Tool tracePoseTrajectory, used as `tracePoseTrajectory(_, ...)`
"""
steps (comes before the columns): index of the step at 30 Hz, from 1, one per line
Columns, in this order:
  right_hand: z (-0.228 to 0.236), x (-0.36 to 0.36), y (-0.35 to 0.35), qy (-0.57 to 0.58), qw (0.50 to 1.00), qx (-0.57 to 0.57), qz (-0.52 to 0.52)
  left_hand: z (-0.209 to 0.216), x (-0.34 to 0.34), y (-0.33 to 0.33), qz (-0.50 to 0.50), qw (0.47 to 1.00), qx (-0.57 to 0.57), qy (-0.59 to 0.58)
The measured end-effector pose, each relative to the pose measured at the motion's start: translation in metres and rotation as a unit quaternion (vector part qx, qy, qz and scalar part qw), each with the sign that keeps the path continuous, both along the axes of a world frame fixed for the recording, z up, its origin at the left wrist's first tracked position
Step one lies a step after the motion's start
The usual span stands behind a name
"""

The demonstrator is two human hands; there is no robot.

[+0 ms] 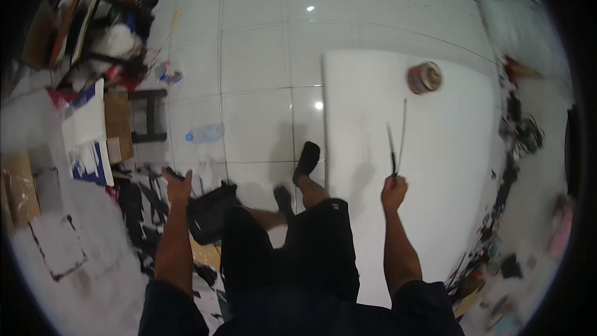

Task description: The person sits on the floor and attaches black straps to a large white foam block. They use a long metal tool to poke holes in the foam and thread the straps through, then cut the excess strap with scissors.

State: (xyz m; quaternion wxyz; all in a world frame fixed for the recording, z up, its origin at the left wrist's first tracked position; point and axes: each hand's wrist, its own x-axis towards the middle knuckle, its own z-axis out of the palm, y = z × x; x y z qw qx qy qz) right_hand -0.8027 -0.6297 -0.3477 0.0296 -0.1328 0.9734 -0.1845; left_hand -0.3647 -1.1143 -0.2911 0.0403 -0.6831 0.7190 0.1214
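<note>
My right hand point(393, 193) is closed on the black handle of a thin, long tool point(391, 143), blurred, that looks like a knife. It is held above a large white slab point(367, 236), pointing away from me. Just right of the tool's tip is a slender grey rod or strip point(403, 124). Farther off, a round red-brown can point(425, 78) stands on the slab. Out to the left, my left hand point(178, 188) grips a small dark object point(175, 175) whose kind I cannot make out. Below that hand's right side is a black bag point(211, 214).
A clear plastic bottle point(204, 134) lies on the tiled floor point(255, 56). Cardboard boxes point(117, 121), a dark stool-like frame point(149, 116) and heaped clutter point(124, 37) fill the left side. Scraps and tangled black material point(525, 134) line the slab's right edge.
</note>
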Motion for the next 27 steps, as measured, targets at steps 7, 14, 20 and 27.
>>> tracePoseTrajectory(7,-0.155,-0.155,-0.111,0.108,0.993,0.036,0.043,-0.079,-0.067,-0.093,0.139,0.988,0.046,-0.055)
tracePoseTrajectory(14,-0.252,-0.167,-0.162,0.021,0.991,0.133,-0.011,-0.197,-0.02,-0.134,0.208,0.978,0.025,-0.008)
tracePoseTrajectory(20,-0.276,-0.155,-0.144,-0.066,0.979,0.193,-0.013,-0.214,0.085,-0.214,0.117,0.966,-0.219,-0.078)
tracePoseTrajectory(27,-0.263,-0.136,-0.137,-0.046,0.989,0.141,-0.029,-0.214,0.196,-0.305,0.081,0.958,0.037,-0.274)
